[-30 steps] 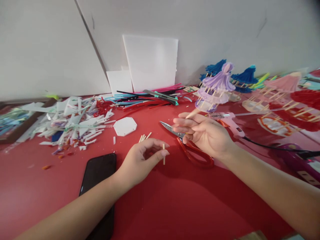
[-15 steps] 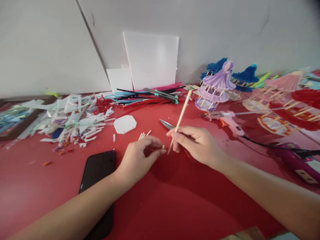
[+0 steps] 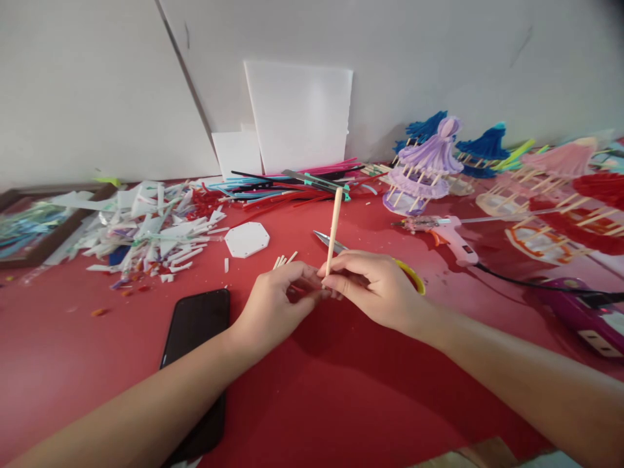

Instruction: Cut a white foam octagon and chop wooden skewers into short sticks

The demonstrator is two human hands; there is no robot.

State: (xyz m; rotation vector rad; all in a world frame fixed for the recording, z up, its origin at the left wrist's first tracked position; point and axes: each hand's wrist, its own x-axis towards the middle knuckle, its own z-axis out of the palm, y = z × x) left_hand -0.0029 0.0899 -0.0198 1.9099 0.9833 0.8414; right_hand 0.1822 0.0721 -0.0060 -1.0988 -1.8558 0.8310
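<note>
Upright in my right hand (image 3: pixel 373 279) is a pale wooden stick (image 3: pixel 334 227), pinched near its lower end between thumb and fingers. My left hand (image 3: pixel 285 296) is closed in a pinch, its fingertips meeting those of the right hand at the stick's base. What the left fingers hold is hidden now; a short wooden stick end showed there a moment ago. Scissors lie behind the right hand, with a metal blade (image 3: pixel 327 240) and a yellow handle (image 3: pixel 412 276) showing. Several short sticks (image 3: pixel 285 260) lie just beyond the left hand, near a white octagonal plate (image 3: pixel 247 240) with small holes.
A black phone (image 3: pixel 197 325) lies under my left forearm. White scraps (image 3: pixel 151 227) pile up at left; pipe cleaners and a cutter (image 3: pixel 316 184) lie at the back. At right are a pink glue gun (image 3: pixel 455 240), a purple power strip (image 3: pixel 575 312) and a lilac carousel-like model (image 3: pixel 429 162).
The stick has swung from a rightward slant to nearly upright, and its lower end has come to my left fingertips. My hands have moved together. The scissors' yellow handle now shows.
</note>
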